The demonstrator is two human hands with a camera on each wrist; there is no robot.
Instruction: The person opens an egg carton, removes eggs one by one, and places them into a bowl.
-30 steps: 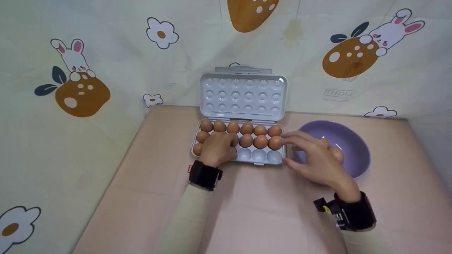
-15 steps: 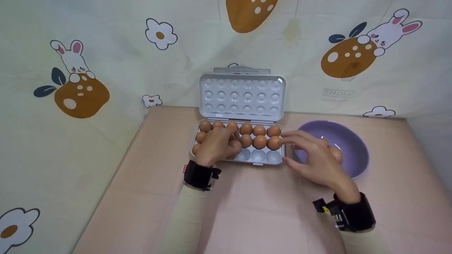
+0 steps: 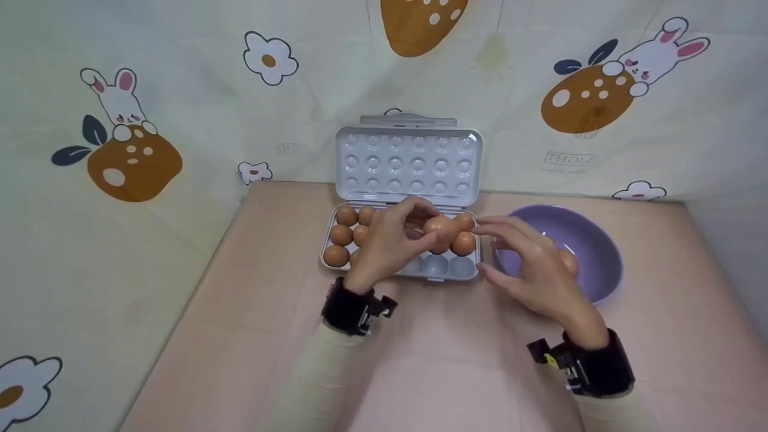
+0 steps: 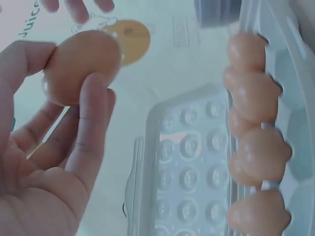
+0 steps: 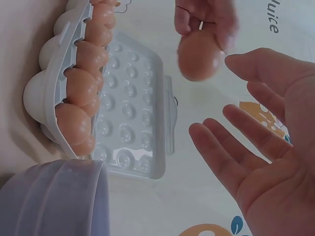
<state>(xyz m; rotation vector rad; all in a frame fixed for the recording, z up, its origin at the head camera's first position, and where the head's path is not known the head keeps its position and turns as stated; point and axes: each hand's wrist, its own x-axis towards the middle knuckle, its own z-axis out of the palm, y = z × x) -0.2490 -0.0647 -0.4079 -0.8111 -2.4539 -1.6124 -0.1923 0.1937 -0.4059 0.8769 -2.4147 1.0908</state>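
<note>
Between its thumb and fingers my left hand (image 3: 390, 240) pinches a brown egg (image 3: 441, 231), raised over the right half of the grey egg carton (image 3: 436, 265). The left wrist view shows this egg (image 4: 81, 66) held clear of the eggs below. My right hand (image 3: 537, 267) hovers by the carton's right side with fingers spread and nothing in its grasp. In the right wrist view, the held egg (image 5: 199, 56) is near the right thumb, apart from it. Brown eggs (image 3: 336, 256) fill the visible back rows; several front cups at the right hold none.
The carton's dimpled lid (image 3: 408, 162) stands open against the patterned backdrop. A purple bowl (image 3: 600, 258) sits right of the carton, partly behind my right hand, with at least one egg (image 3: 569, 263) in it. Pink cloth (image 3: 444, 360) covers the table.
My left hand has risen from the carton's left half and shifted right, now holding an egg in plain sight. My right hand stays almost where it was.
</note>
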